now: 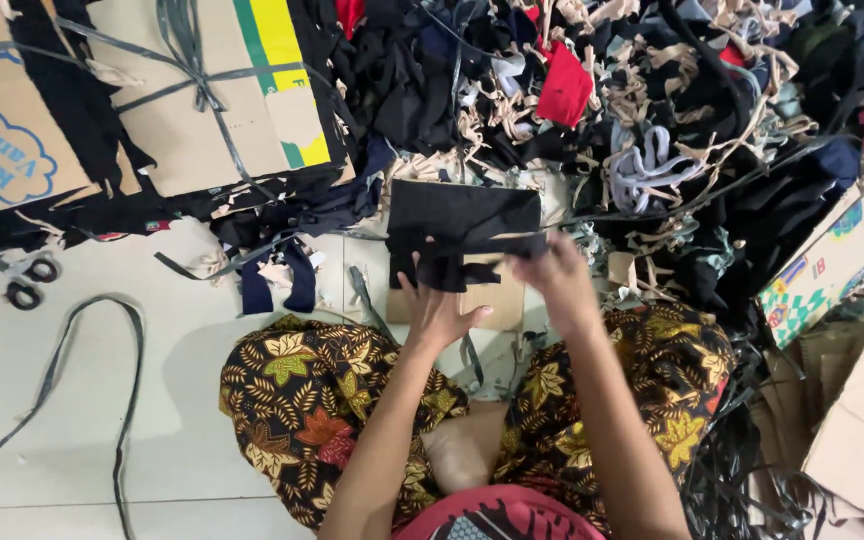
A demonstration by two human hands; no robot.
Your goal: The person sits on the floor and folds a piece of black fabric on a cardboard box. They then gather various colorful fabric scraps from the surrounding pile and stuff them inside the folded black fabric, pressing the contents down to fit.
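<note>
A black fabric piece (462, 222) lies over a flat brown cardboard sheet (497, 300) on the floor in front of my crossed legs. My left hand (437, 312) rests palm down with fingers spread on the fabric's lower left part. My right hand (555, 272) pinches the fabric's right edge and pulls it taut. My legs in leaf-patterned brown cloth (322, 400) frame the cardboard from below.
A big heap of fabric scraps (652, 110) in black, beige, red and grey fills the top right. Cardboard boxes (202, 110) stand at the top left, more cartons (822, 275) at right. Black strapping (102, 330) loops on the white floor; tape rolls (32, 282) lie at left.
</note>
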